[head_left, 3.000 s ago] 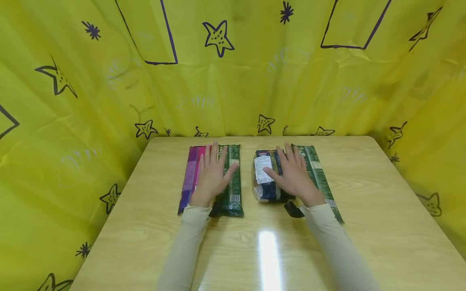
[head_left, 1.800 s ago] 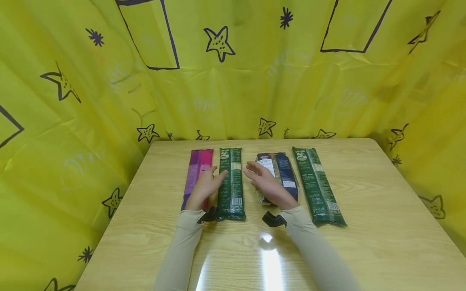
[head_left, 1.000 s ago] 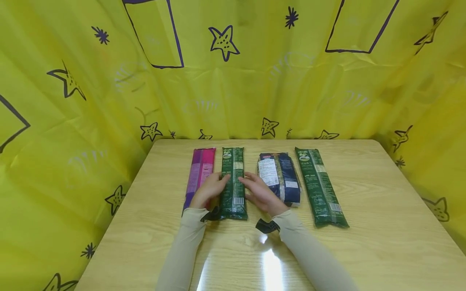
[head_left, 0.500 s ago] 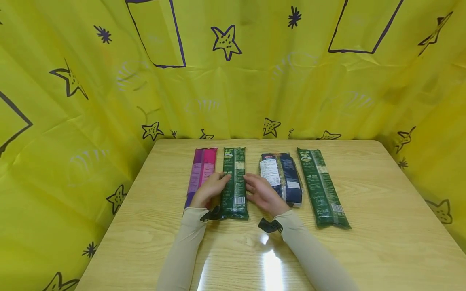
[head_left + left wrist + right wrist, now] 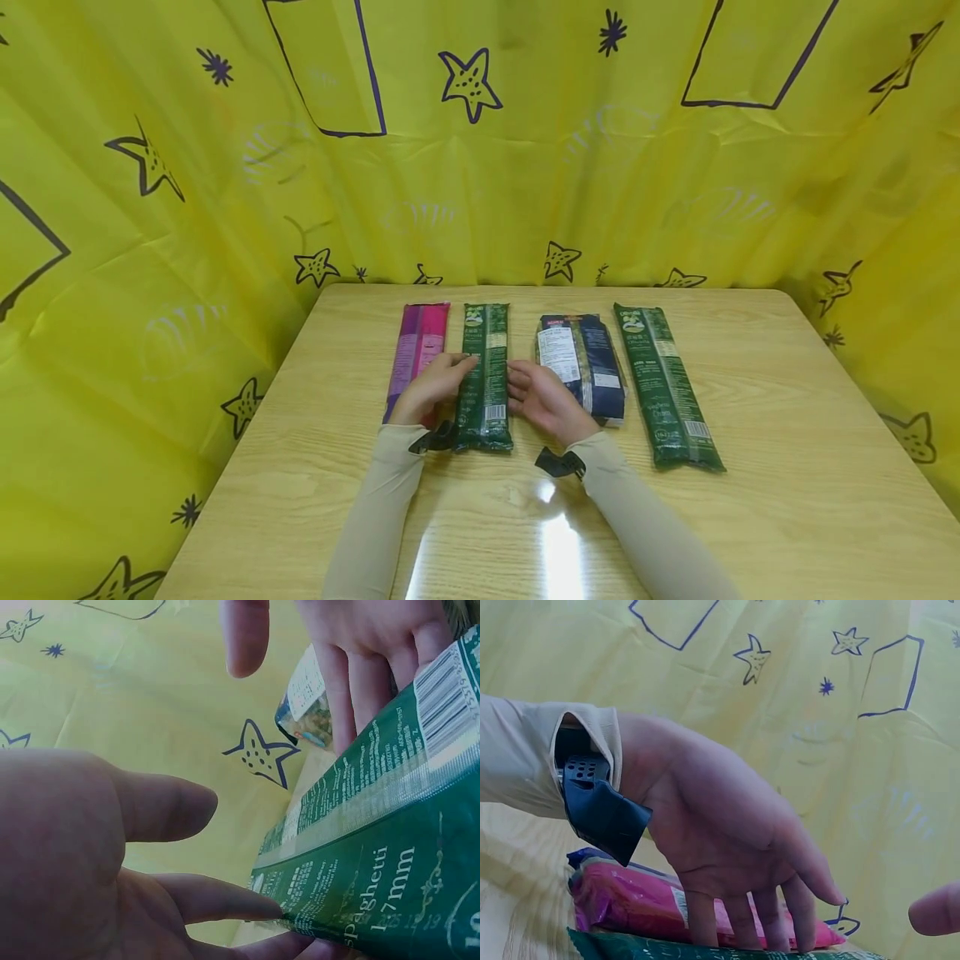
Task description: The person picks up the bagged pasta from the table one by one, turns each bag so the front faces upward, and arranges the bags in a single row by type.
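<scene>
A long green spaghetti pack (image 5: 491,350) lies flat on the table between both hands, printed "spaghetti 1.7mm" in the left wrist view. My left hand (image 5: 433,388) is at its left edge; in the left wrist view the fingers (image 5: 225,896) touch the pack's side while the thumb stays raised. On the right side my right hand (image 5: 549,403) stands on edge, palm toward the pack. Its extended fingers (image 5: 742,919) come down to the green pack's edge in the right wrist view, where their tips are hidden. Neither hand curls round the pack.
A pink and purple pack (image 5: 420,333) lies left of the green one, partly under the left hand. To the right are a navy bag (image 5: 596,354) with a white label and a second green pack (image 5: 667,392), slanted. A yellow curtain (image 5: 480,183) hangs behind the wooden table (image 5: 300,500).
Both hands have come from lying spread over the packs, the right one over the navy bag, to the two sides of the left green pack. The packs stay about where they were.
</scene>
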A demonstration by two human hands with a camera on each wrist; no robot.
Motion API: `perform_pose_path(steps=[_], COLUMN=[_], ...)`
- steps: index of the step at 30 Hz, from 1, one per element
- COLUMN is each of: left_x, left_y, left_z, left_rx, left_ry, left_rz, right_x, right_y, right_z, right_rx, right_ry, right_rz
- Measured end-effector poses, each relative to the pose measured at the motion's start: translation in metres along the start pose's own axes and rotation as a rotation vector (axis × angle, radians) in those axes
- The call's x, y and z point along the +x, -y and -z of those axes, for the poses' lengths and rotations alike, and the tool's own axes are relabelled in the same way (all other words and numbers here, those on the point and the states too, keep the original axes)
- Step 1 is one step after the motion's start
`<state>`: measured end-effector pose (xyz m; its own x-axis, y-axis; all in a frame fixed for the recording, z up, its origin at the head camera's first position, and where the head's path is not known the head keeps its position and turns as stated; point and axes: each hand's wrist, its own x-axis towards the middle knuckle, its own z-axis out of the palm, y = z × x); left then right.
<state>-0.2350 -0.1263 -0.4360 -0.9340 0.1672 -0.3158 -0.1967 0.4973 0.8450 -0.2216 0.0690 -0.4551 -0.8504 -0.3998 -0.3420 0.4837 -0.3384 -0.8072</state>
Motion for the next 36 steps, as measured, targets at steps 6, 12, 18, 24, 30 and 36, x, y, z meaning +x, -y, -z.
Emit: perform_pose_path(steps=[6, 12, 18, 24, 30, 36], left_x=[0.0003, 0.0002, -0.002, -0.0035, -0.004, -0.0054], left_y=[-0.0002, -0.0018, -0.0044, -0.0073, -0.0079, -0.0071], left_z=[0.0004, 0.0018, 0.0033, 0.0035, 0.0036, 0.0038], left_rx=[-0.014, -0.016, -0.025, -0.058, -0.059, -0.06], left_ry=[0.025, 0.046, 0.061, 0.08, 0.092, 0.111], left_rz=[0.008, -0.006, -0.002, 0.021, 0.012, -0.001], right_x=[0.0004, 0.0005, 0.0015, 0.001, 0.0, -0.0023], right_y=[0.0021, 0.0039, 0.0032, 0.0033, 0.0036, 0.0048], right_z=[-0.0009, -0.0012, 0.0, 0.0004, -0.0006, -0.0015], right_rx=[0.031, 0.027, 0.039, 0.054, 0.081, 0.134], right_ry=[-0.035, -0.059, -0.055, -0.035, -0.02, -0.032], right_rz=[-0.023, -0.035, -0.058, -0.065, -0.073, -0.079])
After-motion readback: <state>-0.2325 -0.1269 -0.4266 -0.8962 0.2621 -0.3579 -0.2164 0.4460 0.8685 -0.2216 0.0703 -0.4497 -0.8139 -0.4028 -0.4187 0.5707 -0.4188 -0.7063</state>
